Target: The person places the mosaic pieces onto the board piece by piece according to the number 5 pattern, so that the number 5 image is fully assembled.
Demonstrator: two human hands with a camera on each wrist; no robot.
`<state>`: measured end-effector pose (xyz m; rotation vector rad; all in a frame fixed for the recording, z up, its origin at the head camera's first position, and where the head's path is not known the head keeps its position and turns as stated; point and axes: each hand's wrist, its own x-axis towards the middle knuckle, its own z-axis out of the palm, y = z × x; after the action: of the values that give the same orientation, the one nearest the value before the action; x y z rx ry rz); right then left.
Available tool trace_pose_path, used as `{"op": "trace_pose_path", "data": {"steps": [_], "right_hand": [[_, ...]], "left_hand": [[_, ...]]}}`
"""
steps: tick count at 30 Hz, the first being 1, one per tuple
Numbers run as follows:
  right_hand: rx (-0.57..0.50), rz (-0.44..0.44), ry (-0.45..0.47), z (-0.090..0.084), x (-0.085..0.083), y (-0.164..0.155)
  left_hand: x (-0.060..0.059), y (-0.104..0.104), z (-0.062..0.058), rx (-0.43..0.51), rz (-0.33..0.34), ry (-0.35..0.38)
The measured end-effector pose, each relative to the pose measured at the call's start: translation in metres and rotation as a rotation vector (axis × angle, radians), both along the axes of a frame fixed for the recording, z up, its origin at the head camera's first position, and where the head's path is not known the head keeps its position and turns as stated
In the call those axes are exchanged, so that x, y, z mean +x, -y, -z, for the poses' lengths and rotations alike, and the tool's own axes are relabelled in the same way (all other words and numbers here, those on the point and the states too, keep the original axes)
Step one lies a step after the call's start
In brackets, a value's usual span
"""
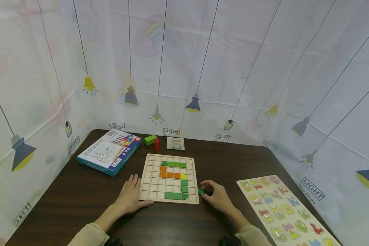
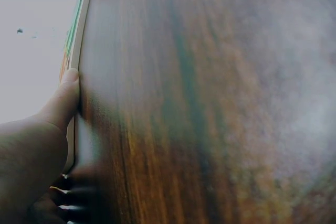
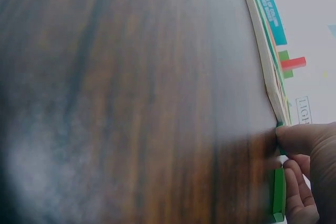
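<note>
At the bottom of the head view, two beige sleeves enter the frame, and both hands lie on the dark wooden table [image 1: 80,191]. The left hand [image 1: 130,197] rests flat just left of centre, fingers straight and relaxed, its thumb laid against the lower left corner of the wooden grid board [image 1: 150,184]; it holds nothing. The left wrist view shows that thumb pressed to the board's edge. The right hand [image 1: 216,196] sits just right of the board's lower right corner with fingers curled, pinching a small green block [image 1: 201,191] that lies on the table touching or nearly touching the board's right edge; the right wrist view is blurred, so the exact contact is hard to tell.

On the board, in the middle of the frame, green, orange and yellow tiles fill some of the squares, forming a curved shape. At the lower right lies a number puzzle board [image 1: 283,212] with coloured digits, well apart from the right hand.

Further back, at centre left, a blue game box [image 1: 110,152] lies flat. Behind the grid board stand a green block [image 1: 149,139] and a red piece [image 1: 156,144] side by side, with a small pattern card [image 1: 175,143] just to their right. A curtain printed with hanging lamps [image 1: 192,104] closes off the background.
</note>
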<state>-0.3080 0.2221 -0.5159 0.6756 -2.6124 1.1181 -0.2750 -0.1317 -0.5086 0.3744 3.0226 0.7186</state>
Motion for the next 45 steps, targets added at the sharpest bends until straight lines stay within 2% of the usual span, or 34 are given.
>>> {"op": "trace_pose_path", "data": {"steps": [10, 16, 25, 35, 45], "right_hand": [[0.012, 0.012, 0.049, -0.001, -0.002, 0.0], [-0.02, 0.004, 0.085, -0.003, -0.006, -0.004], [-0.053, 0.008, 0.12, -0.018, -0.005, 0.013], [-0.065, -0.147, 0.117, -0.019, -0.002, 0.057], [-0.051, -0.293, 0.092, -0.022, 0.002, 0.105]], "left_hand": [[0.0, 0.001, -0.002, -0.008, 0.001, 0.001], [-0.001, 0.0, -0.001, -0.014, 0.0, 0.006], [-0.003, 0.002, 0.002, -0.008, 0.001, 0.004], [-0.003, 0.002, 0.001, -0.026, 0.009, -0.015], [-0.002, 0.001, 0.0, -0.031, 0.005, -0.005]]}}
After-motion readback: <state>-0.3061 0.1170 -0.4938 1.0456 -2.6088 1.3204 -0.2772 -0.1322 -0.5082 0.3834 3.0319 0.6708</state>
